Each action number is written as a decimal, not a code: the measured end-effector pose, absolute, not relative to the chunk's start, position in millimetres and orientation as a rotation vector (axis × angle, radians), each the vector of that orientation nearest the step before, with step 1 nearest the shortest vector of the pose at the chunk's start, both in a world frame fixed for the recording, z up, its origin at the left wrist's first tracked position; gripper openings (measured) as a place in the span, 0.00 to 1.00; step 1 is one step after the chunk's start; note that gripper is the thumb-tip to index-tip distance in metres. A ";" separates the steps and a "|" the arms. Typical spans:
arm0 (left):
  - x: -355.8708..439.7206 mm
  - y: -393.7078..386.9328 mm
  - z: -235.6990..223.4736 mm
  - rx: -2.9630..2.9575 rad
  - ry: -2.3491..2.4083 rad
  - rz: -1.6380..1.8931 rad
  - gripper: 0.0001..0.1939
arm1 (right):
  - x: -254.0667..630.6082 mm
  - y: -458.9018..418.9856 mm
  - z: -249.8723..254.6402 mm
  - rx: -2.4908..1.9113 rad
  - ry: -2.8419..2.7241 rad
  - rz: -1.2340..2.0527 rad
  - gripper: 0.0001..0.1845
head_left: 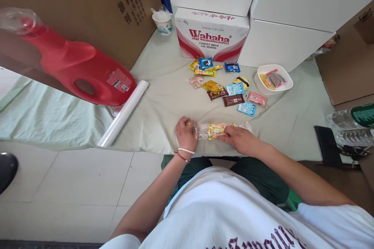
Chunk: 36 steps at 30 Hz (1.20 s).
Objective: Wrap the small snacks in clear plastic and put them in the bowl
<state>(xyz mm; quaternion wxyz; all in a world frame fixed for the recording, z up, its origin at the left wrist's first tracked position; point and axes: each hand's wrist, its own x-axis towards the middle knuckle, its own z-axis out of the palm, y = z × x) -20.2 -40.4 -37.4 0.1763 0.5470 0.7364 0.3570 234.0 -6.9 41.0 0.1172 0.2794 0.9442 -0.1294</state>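
Observation:
Near the table's front edge lies a yellow snack packet (214,130) with clear plastic film (201,130) around it and spreading out at both ends. My right hand (244,140) is closed on the packet's right part, thumb and fingers pressing it through the film. At the left end, my left hand (186,135) has its fingers curled on the bunched film; the fingertips are partly hidden. Beyond the hands is a loose group of wrapped snacks, among them a brown packet (233,100), a light blue packet (247,108) and a pink packet (257,99).
A white plastic bowl (284,88) with packets in it stands at the right. On the left are a white roll (124,113) and a large red bottle (84,66). A Wahaha box (212,35) and paper cup (163,23) stand behind; a black phone-like object (327,146) lies far right.

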 end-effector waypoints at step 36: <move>73.1 -97.9 -25.8 2.489 1.749 0.205 0.35 | 259.2 -12.3 34.2 2.288 2.489 -0.949 0.07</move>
